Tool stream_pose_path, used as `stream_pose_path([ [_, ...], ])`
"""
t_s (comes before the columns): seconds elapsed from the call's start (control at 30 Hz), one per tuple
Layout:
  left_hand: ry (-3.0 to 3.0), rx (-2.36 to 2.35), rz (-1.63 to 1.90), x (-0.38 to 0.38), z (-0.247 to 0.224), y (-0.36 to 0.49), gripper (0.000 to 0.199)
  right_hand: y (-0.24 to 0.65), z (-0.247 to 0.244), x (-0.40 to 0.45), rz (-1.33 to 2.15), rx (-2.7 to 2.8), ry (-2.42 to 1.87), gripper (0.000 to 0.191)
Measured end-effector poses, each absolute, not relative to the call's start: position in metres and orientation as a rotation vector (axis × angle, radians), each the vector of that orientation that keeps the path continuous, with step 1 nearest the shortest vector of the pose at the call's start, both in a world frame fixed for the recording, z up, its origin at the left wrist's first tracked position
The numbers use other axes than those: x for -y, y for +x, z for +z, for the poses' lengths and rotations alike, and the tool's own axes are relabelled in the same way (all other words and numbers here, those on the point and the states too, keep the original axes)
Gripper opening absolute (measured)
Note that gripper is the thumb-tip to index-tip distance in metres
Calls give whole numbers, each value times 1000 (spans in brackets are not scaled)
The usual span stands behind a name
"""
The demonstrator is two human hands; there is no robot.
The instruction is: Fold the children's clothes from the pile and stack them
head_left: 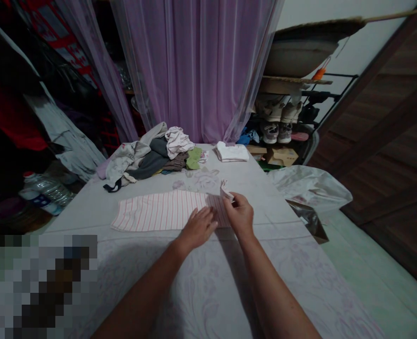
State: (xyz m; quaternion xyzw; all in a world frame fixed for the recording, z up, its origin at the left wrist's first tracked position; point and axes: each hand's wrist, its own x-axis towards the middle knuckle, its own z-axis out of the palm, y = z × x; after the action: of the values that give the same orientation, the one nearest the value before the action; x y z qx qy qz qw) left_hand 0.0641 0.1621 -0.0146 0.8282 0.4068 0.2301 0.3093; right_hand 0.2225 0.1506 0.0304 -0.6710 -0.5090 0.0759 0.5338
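A striped pink and white cloth (155, 211) lies flat and long across the bed-like surface (201, 263). My left hand (198, 228) rests on it right of its middle, fingers spread. At the cloth's right end, my right hand (239, 214) pinches its edge between thumb and fingers, with a small piece of the fabric raised above them. Behind, a heap of mixed clothes (148, 157) sits at the back left, and a folded white cloth (231, 152) lies at the back right.
Purple curtains (194, 70) hang behind the surface. On the right are a shoe rack (277, 132), a clear plastic bag (310, 186) and a dark wooden door (388, 141). Plastic bottles (49, 188) stand at the left. Part of the lower left is pixelated.
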Motion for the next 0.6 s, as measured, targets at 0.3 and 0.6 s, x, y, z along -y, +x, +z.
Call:
stream_pose_path([
  [0.3, 913, -1036, 912, -187, 6, 19, 55, 152, 2, -147, 100, 1732, -1765, 21],
  [0.6, 1303, -1382, 757, -201, 1, 29, 63, 159, 2, -138, 176, 1915, -1684, 25],
])
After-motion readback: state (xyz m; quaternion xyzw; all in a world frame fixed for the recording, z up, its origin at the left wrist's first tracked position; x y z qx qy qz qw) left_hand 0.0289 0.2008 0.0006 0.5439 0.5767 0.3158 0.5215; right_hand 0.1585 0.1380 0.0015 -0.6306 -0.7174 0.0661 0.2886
